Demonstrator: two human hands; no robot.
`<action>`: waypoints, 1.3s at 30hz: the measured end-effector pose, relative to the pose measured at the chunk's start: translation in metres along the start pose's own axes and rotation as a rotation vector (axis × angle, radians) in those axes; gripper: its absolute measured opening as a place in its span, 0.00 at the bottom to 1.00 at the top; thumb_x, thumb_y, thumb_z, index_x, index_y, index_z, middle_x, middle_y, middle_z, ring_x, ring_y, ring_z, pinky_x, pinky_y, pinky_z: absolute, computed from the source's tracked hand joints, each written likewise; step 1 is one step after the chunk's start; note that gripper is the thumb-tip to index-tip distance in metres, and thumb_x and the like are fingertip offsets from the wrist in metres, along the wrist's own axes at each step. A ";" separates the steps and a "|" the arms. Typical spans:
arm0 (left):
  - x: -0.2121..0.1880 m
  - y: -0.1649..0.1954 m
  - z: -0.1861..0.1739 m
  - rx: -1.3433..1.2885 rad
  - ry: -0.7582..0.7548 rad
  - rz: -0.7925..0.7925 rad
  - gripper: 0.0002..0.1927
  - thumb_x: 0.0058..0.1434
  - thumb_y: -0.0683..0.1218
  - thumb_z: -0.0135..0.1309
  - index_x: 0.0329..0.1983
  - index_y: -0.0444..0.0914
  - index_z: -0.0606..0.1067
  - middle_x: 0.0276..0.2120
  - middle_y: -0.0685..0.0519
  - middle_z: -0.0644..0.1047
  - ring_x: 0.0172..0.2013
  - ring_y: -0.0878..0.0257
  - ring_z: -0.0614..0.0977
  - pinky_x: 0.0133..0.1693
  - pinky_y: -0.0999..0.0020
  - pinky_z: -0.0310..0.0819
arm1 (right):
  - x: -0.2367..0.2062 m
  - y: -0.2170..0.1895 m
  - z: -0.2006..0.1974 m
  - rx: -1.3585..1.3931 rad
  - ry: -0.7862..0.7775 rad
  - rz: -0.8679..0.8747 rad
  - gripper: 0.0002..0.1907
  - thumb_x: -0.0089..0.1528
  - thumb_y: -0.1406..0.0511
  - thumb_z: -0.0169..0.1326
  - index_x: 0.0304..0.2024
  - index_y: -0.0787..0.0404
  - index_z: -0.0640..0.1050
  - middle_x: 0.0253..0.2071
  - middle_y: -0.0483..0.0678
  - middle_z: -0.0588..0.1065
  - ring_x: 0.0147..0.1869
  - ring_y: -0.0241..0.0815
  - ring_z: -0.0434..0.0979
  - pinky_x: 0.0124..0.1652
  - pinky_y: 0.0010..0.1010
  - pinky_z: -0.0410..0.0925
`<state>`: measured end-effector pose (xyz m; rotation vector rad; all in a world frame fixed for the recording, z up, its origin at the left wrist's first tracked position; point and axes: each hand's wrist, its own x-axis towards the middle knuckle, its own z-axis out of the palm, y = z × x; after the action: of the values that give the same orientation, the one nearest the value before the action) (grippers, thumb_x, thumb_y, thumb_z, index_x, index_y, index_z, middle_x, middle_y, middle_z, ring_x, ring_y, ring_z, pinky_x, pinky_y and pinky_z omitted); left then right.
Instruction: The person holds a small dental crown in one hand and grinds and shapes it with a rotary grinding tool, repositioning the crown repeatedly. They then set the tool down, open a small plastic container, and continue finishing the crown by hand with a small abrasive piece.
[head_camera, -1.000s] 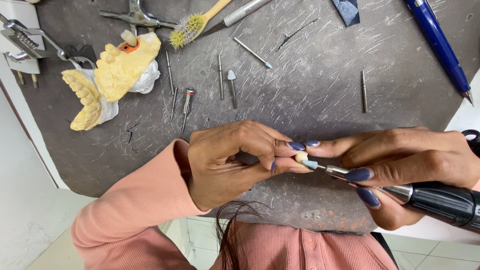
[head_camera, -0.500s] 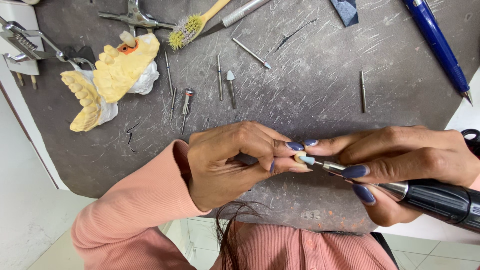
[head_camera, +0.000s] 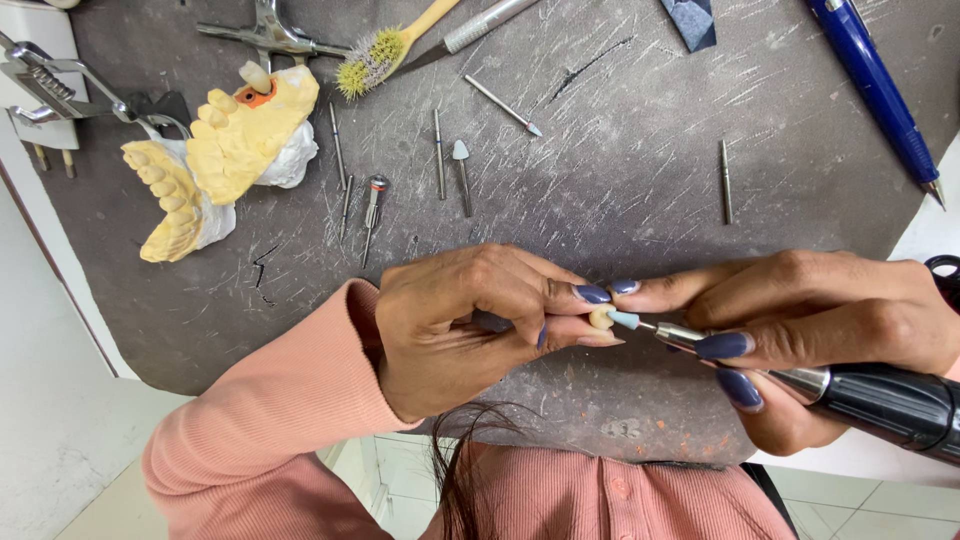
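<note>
My left hand (head_camera: 470, 325) pinches a small cream tooth crown (head_camera: 600, 318) between thumb and fingertips, low over a dark grey bench mat (head_camera: 600, 190). My right hand (head_camera: 800, 330) grips a black-and-silver rotary handpiece (head_camera: 880, 400) like a pen. Its pale blue cone-shaped tip (head_camera: 625, 320) touches the crown's right side. Both hands meet at the centre of the view, with my right index fingertip resting against my left fingers.
A yellow plaster dental model (head_camera: 215, 160) on a metal articulator (head_camera: 60, 85) lies at the upper left. Several loose burs (head_camera: 440, 155), a small brush (head_camera: 385, 50), a metal instrument (head_camera: 270, 35) and a blue pen (head_camera: 880, 90) lie on the mat.
The hands hold almost still; the handpiece tip stays against the crown, with only a slight shift of the fingers.
</note>
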<state>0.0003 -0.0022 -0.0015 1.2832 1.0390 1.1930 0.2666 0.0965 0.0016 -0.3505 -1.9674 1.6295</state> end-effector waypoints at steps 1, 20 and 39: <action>0.000 0.000 0.000 -0.001 0.003 0.004 0.17 0.63 0.36 0.69 0.37 0.39 0.69 0.38 0.50 0.82 0.46 0.59 0.88 0.49 0.69 0.90 | 0.001 0.000 0.000 0.001 0.009 -0.003 0.16 0.55 0.77 0.57 0.44 0.64 0.70 0.39 0.53 0.74 0.53 0.63 0.83 0.54 0.50 0.76; 0.002 0.001 -0.001 0.008 -0.003 0.045 0.16 0.64 0.35 0.68 0.36 0.38 0.69 0.39 0.50 0.81 0.46 0.59 0.88 0.49 0.68 0.89 | -0.004 0.001 0.003 -0.003 0.030 0.000 0.15 0.56 0.77 0.57 0.44 0.62 0.71 0.38 0.53 0.75 0.50 0.60 0.84 0.55 0.52 0.78; 0.005 -0.001 -0.002 -0.059 -0.036 0.056 0.15 0.64 0.35 0.68 0.37 0.38 0.70 0.38 0.50 0.81 0.47 0.59 0.87 0.48 0.68 0.89 | 0.005 -0.005 0.004 -0.059 0.080 0.144 0.11 0.62 0.72 0.58 0.43 0.62 0.70 0.37 0.51 0.76 0.50 0.60 0.86 0.50 0.46 0.79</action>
<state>-0.0009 0.0029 -0.0019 1.2899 0.9404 1.2296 0.2614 0.0946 0.0074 -0.5828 -1.9721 1.6213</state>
